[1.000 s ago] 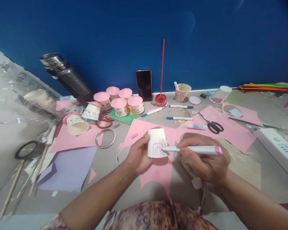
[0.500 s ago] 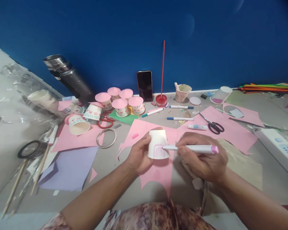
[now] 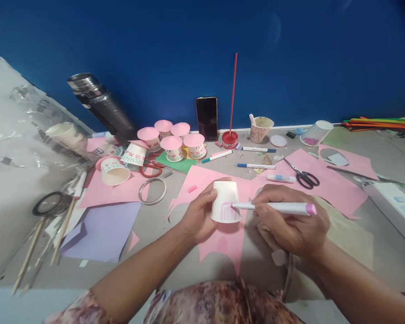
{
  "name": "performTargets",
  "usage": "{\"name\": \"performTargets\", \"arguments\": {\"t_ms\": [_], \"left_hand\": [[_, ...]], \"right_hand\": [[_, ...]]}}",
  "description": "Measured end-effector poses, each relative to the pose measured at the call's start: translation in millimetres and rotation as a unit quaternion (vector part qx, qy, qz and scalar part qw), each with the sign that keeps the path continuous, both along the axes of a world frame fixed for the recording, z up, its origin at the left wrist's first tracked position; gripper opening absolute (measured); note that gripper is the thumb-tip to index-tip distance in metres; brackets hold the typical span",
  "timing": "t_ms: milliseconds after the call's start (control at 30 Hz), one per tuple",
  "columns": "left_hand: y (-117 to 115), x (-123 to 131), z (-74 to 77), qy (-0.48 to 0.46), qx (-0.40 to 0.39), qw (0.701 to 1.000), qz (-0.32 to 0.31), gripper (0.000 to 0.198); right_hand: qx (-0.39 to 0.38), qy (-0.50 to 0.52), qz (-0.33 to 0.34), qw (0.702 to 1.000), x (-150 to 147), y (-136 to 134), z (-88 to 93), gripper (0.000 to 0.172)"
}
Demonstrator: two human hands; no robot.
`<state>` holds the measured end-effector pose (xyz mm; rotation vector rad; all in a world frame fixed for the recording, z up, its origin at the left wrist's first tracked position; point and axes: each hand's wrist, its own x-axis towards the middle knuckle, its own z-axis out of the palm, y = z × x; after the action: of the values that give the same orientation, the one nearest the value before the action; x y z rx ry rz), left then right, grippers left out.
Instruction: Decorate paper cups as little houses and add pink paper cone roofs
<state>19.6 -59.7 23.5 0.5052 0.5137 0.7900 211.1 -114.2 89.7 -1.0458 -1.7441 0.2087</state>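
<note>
A white paper cup (image 3: 225, 198), turned upside down, is gripped by my left hand (image 3: 200, 213) around its left side. Pink-purple lines in an arch shape mark the lower part of its front. My right hand (image 3: 292, 225) holds a white felt-tip marker (image 3: 280, 207) with a pink end, level like a pen. The marker's tip touches the cup at the drawn lines. Beneath the cup lies a cut sheet of pink paper (image 3: 222, 247) with curved edges. The fingers behind the cup are hidden.
Several decorated cups with pink cone roofs (image 3: 171, 144) stand at the back left, near red scissors (image 3: 151, 168) and a roll of tape (image 3: 152, 191). Black-handled scissors (image 3: 307, 180), markers (image 3: 256, 166), a phone (image 3: 207, 119) and a steel flask (image 3: 103, 105) lie or stand around. A power strip (image 3: 396, 209) is at right.
The camera view has shifted slightly, so everything sits a little further right. Both hands keep their hold, and the marker tip has stayed on the cup's drawn area.
</note>
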Motion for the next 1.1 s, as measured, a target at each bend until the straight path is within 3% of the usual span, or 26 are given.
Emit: {"name": "performTargets", "arguments": {"t_ms": [433, 1100], "left_hand": [[-1.2, 1.7, -0.1, 0.050, 0.035, 0.998, 0.027, 0.047], [-2.8, 3.3, 2.7, 0.085, 0.054, 0.994, 0.047, 0.049]], "right_hand": [[-0.027, -0.019, 0.044, 0.999, -2.0, 1.1, 0.4, 0.021], [-0.033, -0.017, 0.030, 0.999, -2.1, 1.0, 0.1, 0.019]]}}
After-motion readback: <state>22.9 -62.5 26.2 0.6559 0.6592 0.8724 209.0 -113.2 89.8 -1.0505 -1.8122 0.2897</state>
